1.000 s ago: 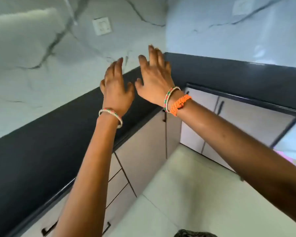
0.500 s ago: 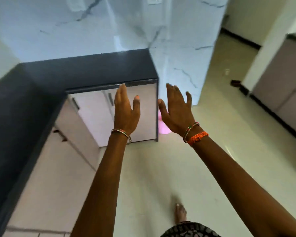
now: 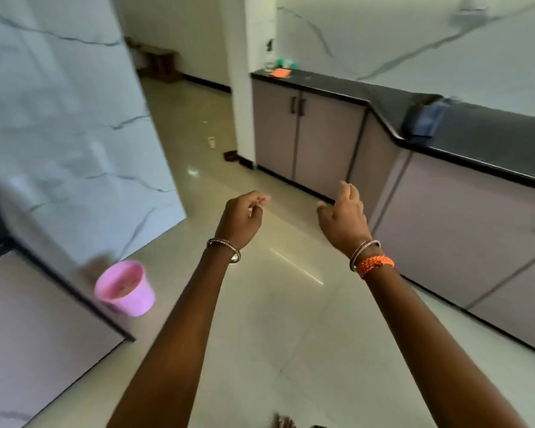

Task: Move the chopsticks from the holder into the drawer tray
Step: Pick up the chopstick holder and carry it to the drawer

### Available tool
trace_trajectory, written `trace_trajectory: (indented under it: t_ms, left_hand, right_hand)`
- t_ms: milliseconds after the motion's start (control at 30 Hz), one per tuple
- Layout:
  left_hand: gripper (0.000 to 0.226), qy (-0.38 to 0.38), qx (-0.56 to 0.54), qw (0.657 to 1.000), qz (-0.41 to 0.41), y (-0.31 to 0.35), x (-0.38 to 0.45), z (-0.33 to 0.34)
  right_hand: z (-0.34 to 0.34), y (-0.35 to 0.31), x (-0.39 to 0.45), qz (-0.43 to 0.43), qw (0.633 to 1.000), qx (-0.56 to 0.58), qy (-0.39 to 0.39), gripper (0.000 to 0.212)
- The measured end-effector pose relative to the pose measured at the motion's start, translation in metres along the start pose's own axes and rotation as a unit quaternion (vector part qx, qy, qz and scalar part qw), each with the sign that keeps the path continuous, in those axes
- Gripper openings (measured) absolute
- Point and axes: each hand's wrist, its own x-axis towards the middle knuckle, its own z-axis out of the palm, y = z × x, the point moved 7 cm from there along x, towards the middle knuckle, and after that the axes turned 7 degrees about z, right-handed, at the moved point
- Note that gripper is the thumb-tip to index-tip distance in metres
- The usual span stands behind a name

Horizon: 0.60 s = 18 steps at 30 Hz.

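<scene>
Head view shows both our arms stretched out over the pale glossy tiled floor [image 3: 291,319]. Our left hand [image 3: 241,217] has its grip loosely curled, empty; our right hand [image 3: 345,220] has its grip spread open, empty too. At eight o'clock a pink plastic bucket [image 3: 125,290] stands on the floor beside a marble-patterned wall panel [image 3: 68,134]. At two o'clock runs a black stone worktop [image 3: 491,137] above grey cabinet doors [image 3: 306,137]. Chopsticks, holder and drawer tray are nowhere in view.

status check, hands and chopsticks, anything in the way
Left hand loosely curled, right hand open, both empty. No chopsticks, holder or drawer tray in view. Pink bucket on floor at left, path ahead open.
</scene>
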Motion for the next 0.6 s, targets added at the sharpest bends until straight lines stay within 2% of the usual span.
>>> trace_trajectory:
  t_ms: [133,267,467,600]
  left_hand:
    - [0.031,-0.032,-0.029,0.997,0.062,0.023,0.067,0.079]
    - [0.030,-0.072,-0.057,0.991,0.098,0.032,0.137,0.159]
    - [0.029,-0.113,-0.100,0.982,0.112,0.026,0.239,0.274]
    - [0.029,-0.149,-0.128,0.974,0.109,0.033,0.316,0.348]
  right_hand:
    - [-0.047,0.066,0.058,0.092,0.994,-0.001,0.063,0.056]
    - [-0.089,0.126,0.116,0.134,0.982,-0.022,0.130,0.056]
    - [-0.131,0.214,0.198,0.158,0.972,-0.013,0.175,0.063]
    - [-0.156,0.244,0.284,0.143,0.974,-0.032,0.173,0.071]
